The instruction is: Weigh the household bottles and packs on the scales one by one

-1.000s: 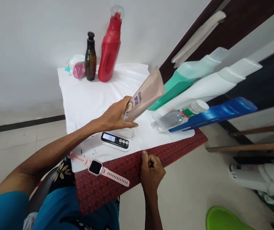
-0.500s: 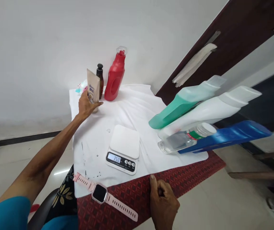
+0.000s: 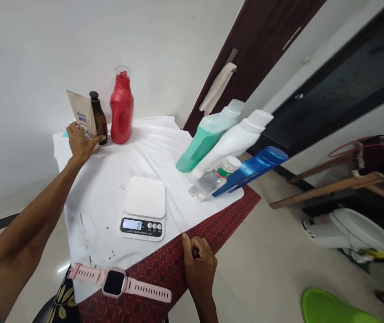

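Observation:
My left hand (image 3: 81, 144) is wrapped round a beige squeeze tube (image 3: 83, 114) at the far left of the white cloth (image 3: 104, 179). The tube stands beside a dark pump bottle (image 3: 98, 119), with a red jug-shaped bottle (image 3: 122, 110) to its right. A white digital kitchen scale (image 3: 145, 197) with a bare platform reads 0. My right hand (image 3: 200, 264) rests as a loose fist at the table's front edge, on the red patterned cover (image 3: 158, 264). Whether anything is inside it is hidden. A pink-strapped smartwatch (image 3: 114, 282) lies near the front left.
On the right stand a green bottle (image 3: 205, 137), a white bottle (image 3: 235, 141), a clear bottle (image 3: 213, 178) with a white cap and a blue bottle (image 3: 250, 170). Beyond the table are a white bucket (image 3: 360, 229), a wooden frame (image 3: 326, 190) and a green plastic item (image 3: 333, 307) on the floor.
My left hand has carried the tube from above the scale to the back left, beside the dark bottle. The scale display went from 351 to 0. The view has swung right.

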### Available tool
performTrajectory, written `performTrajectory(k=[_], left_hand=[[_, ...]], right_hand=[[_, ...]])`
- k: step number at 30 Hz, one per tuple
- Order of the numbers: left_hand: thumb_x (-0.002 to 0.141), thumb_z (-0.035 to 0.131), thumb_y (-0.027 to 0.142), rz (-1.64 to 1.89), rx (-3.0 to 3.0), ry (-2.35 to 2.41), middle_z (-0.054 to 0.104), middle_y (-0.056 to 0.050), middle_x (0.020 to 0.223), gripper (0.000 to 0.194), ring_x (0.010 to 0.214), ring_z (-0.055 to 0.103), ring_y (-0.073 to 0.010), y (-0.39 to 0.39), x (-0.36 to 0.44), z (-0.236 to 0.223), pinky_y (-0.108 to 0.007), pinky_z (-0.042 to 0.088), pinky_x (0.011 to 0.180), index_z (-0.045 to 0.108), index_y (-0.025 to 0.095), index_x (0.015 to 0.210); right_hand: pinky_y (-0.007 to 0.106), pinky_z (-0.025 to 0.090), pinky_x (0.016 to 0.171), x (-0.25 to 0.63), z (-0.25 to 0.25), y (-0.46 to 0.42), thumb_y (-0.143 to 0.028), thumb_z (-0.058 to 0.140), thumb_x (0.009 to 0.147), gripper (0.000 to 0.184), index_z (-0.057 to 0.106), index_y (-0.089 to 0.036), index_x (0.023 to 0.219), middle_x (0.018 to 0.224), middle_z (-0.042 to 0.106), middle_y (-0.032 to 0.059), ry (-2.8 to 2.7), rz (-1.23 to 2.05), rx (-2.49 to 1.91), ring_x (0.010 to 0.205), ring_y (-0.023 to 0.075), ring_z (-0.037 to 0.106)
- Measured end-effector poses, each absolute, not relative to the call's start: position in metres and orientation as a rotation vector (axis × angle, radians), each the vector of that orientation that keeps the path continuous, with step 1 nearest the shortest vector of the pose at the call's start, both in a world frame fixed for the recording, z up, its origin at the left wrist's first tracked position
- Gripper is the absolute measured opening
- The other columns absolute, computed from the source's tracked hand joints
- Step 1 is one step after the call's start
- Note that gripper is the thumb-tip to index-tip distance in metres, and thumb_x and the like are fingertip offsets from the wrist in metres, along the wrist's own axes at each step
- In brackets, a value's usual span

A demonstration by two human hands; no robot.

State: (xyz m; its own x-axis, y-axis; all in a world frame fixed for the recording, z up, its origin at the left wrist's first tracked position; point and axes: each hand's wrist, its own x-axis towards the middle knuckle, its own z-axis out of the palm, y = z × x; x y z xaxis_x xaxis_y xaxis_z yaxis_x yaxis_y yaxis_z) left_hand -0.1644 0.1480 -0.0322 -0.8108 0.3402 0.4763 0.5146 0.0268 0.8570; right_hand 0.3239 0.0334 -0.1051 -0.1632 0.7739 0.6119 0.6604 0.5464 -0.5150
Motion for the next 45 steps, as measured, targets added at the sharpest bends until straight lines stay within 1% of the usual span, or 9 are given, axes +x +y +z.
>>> performTrajectory(k=[3, 5, 7, 10, 16, 21, 25, 30, 45], left_hand=[[0.032, 0.105, 0.071, -1.996, -0.983, -1.902, 0.053, -0.008, 0.117, 0.104, 0.147, 0.035, -0.0478, 0.137, -0.147, -0.028, -0.069, 0.026, 0.125, 0.048, 0.024, 0.106], [0.043, 0.105, 0.069, -1.888, -1.080, -1.823, 0.051, -0.012, 0.135, 0.105, 0.152, 0.030, -0.0487, 0.131, -0.121, -0.022, -0.070, 0.021, 0.127, 0.051, 0.023, 0.120], [0.058, 0.101, 0.066, -1.764, -1.239, -1.808, 0.050, -0.017, 0.146, 0.098, 0.150, 0.037, -0.0473, 0.132, -0.086, -0.014, -0.069, 0.027, 0.125, 0.051, 0.022, 0.130], [0.074, 0.090, 0.069, -1.714, -1.623, -1.833, 0.062, -0.018, 0.134, 0.078, 0.130, 0.058, -0.0403, 0.157, -0.021, -0.001, -0.063, 0.045, 0.115, 0.058, 0.022, 0.127], [0.081, 0.087, 0.061, -1.823, -2.112, -2.003, 0.065, -0.020, 0.141, 0.070, 0.123, 0.067, -0.0331, 0.242, 0.098, 0.023, -0.047, 0.056, 0.103, 0.059, 0.018, 0.128], [0.095, 0.072, 0.061, -2.119, -2.221, -2.044, 0.071, -0.008, 0.093, 0.041, 0.094, 0.068, -0.0245, 0.284, 0.142, 0.028, -0.037, 0.055, 0.087, 0.063, 0.021, 0.090], [0.089, 0.083, 0.058, -2.584, -2.056, -2.006, 0.050, 0.001, 0.063, 0.056, 0.065, 0.050, -0.0141, 0.297, 0.156, 0.026, -0.030, 0.044, 0.065, 0.050, 0.021, 0.063], [0.069, 0.098, 0.047, -2.905, -1.461, -1.904, 0.043, 0.005, 0.058, 0.055, 0.058, 0.041, -0.0098, 0.293, 0.154, 0.032, -0.026, 0.036, 0.055, 0.050, 0.020, 0.060], [0.071, 0.093, 0.044, -2.603, -1.555, -1.670, 0.037, 0.007, 0.050, 0.056, 0.042, 0.031, -0.0062, 0.109, 0.050, 0.089, -0.028, 0.027, 0.040, 0.045, 0.022, 0.053]], right_hand=[[0.029, 0.036, 0.060, 0.324, -0.107, 0.034, -0.029, 0.062, 0.110, 0.052, 0.031, -0.026, 0.068, 0.059, 0.039, -0.0066, -1.877, 0.126, -1.162, 0.057, 0.0134, 0.039], [0.029, 0.036, 0.060, 0.323, -0.109, 0.035, -0.028, 0.062, 0.110, 0.052, 0.030, -0.026, 0.069, 0.059, 0.038, -0.0070, -1.882, 0.101, -1.157, 0.057, 0.0133, 0.039], [0.029, 0.037, 0.061, 0.323, -0.109, 0.035, -0.027, 0.062, 0.110, 0.052, 0.029, -0.026, 0.070, 0.059, 0.038, -0.0072, -1.882, 0.082, -1.153, 0.057, 0.0132, 0.038], [0.029, 0.036, 0.061, 0.323, -0.109, 0.035, -0.025, 0.062, 0.110, 0.052, 0.028, -0.026, 0.071, 0.060, 0.037, -0.0072, -1.870, 0.082, -1.143, 0.057, 0.0132, 0.037], [0.029, 0.035, 0.060, 0.323, -0.107, 0.034, -0.021, 0.063, 0.109, 0.052, 0.026, -0.026, 0.073, 0.061, 0.037, -0.0071, -1.848, 0.112, -1.151, 0.059, 0.0129, 0.038], [0.030, 0.035, 0.061, 0.324, -0.110, 0.035, -0.020, 0.063, 0.109, 0.052, 0.026, -0.026, 0.072, 0.060, 0.039, -0.0066, -1.831, 0.117, -1.147, 0.059, 0.0135, 0.038], [0.030, 0.036, 0.062, 0.324, -0.110, 0.035, -0.018, 0.063, 0.108, 0.051, 0.029, -0.026, 0.072, 0.060, 0.041, -0.0064, -1.833, 0.112, -1.153, 0.059, 0.0135, 0.039], [0.031, 0.035, 0.063, 0.323, -0.109, 0.035, -0.017, 0.062, 0.108, 0.051, 0.029, -0.026, 0.071, 0.059, 0.041, -0.0069, -1.823, 0.096, -1.160, 0.059, 0.0134, 0.038], [0.031, 0.035, 0.063, 0.324, -0.107, 0.035, -0.027, 0.062, 0.110, 0.053, 0.031, -0.026, 0.067, 0.058, 0.040, -0.0064, -1.835, 0.167, -1.164, 0.059, 0.0145, 0.039]])
